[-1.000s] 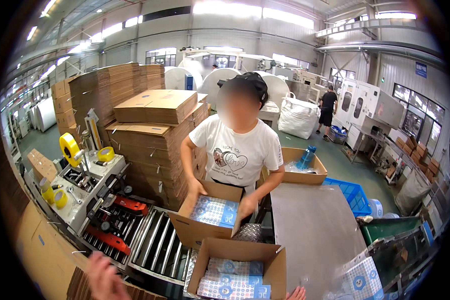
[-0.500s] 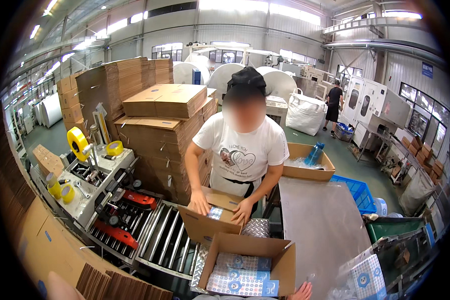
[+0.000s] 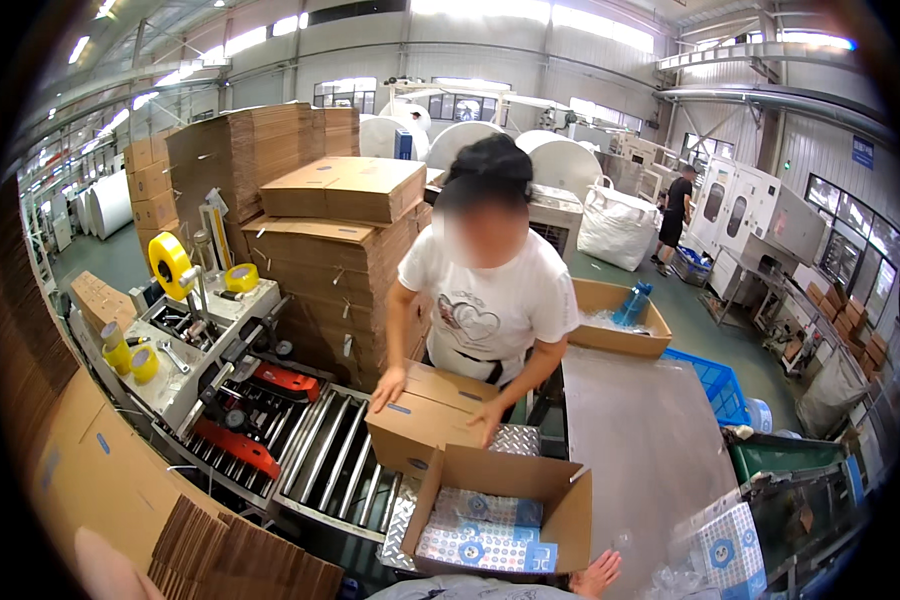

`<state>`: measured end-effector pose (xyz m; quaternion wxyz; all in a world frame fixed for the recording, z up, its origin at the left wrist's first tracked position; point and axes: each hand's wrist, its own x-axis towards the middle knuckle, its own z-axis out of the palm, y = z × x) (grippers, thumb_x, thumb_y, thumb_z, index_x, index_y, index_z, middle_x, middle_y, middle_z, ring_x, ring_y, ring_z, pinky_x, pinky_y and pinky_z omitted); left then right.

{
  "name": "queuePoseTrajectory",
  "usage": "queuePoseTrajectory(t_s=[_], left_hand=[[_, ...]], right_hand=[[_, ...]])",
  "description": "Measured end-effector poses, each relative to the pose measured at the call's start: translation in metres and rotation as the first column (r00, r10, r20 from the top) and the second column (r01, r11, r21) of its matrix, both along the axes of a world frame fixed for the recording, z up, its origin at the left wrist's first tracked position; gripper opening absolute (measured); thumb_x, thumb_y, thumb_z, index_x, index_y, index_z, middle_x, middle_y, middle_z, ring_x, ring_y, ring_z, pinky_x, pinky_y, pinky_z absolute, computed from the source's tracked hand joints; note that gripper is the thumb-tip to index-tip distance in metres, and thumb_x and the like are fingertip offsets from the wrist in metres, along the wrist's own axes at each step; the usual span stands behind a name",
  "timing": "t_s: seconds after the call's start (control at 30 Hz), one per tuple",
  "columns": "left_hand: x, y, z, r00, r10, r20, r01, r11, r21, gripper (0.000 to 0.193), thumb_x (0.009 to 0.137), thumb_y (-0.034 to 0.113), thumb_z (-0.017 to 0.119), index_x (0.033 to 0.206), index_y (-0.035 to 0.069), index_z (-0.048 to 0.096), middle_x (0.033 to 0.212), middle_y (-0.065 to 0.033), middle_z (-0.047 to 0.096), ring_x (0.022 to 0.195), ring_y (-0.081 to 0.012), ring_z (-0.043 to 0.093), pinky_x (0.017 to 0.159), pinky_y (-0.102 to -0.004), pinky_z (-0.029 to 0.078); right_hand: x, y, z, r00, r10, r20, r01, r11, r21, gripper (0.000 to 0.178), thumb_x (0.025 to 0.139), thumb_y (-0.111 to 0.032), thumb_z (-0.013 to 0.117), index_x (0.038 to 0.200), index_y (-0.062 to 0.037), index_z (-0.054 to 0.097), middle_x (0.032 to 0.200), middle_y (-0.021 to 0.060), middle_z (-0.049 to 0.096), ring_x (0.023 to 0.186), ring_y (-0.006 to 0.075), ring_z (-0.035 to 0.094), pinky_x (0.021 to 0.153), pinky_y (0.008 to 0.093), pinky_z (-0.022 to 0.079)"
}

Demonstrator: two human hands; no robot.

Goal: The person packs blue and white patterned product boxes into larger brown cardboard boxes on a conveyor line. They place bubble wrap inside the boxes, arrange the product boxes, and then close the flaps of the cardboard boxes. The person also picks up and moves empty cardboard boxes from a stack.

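An open cardboard box point(image 3: 576, 520) stands in front of me at the lower middle, with several white-and-blue printed packs point(image 3: 485, 550) lying in it. My right hand point(image 3: 597, 574) is beside its near right corner, fingers spread and holding nothing, over the metal tabletop. Of my left arm point(image 3: 115, 568) only bare skin shows at the lower left, by the flattened cardboard; the hand itself is not visible. Across from me, a co-worker in a white T-shirt has both hands on another cardboard box point(image 3: 425, 410), whose top flaps are down.
Left of the boxes runs a roller conveyor point(image 3: 335, 460) with a red-and-black carton taping machine point(image 3: 240, 450). Flattened cartons point(image 3: 235, 555) stand at the lower left. A metal table point(image 3: 650, 430) extends right, with plastic-wrapped packs point(image 3: 725, 550) at its near end and a blue crate point(image 3: 710, 385) beyond.
The co-worker has folded down the far box's flaps, covering the pack that showed inside, and leans further over it. My right hand has shifted slightly up and its fingers have spread.
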<state>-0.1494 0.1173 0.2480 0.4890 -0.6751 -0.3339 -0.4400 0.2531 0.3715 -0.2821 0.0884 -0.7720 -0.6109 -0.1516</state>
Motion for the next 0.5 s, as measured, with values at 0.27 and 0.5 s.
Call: queuePoseTrajectory(t_s=[0.27,0.5], left_hand=[[0.016,0.0,0.002,0.991,-0.129,-0.035,0.13,0.992,0.005,0.017,0.09,0.005,0.063,0.106,0.0,0.066,0.113,-0.0174,0.066,0.102,-0.0338,0.063,0.09,-0.0452,0.051],[0.032,0.004,0.0,0.975,-0.207,-0.077,0.208,0.978,0.002,0.017,0.09,0.006,0.063,0.106,0.0,0.066,0.112,-0.017,0.066,0.102,-0.0333,0.063,0.09,-0.0452,0.051]], right_hand=[[0.007,-0.008,0.015,0.943,0.078,-0.323,-0.081,0.997,0.002,0.068,0.09,-0.038,0.056,0.145,-0.0026,0.038,0.155,0.0176,0.032,0.146,0.0353,0.023,0.117,0.0559,0.018],[0.0,-0.014,0.027,0.96,0.124,-0.25,-0.102,0.99,0.098,0.063,0.092,-0.04,0.055,0.141,-0.0025,0.043,0.15,0.0201,0.038,0.142,0.0352,0.03,0.115,0.0555,0.023]])
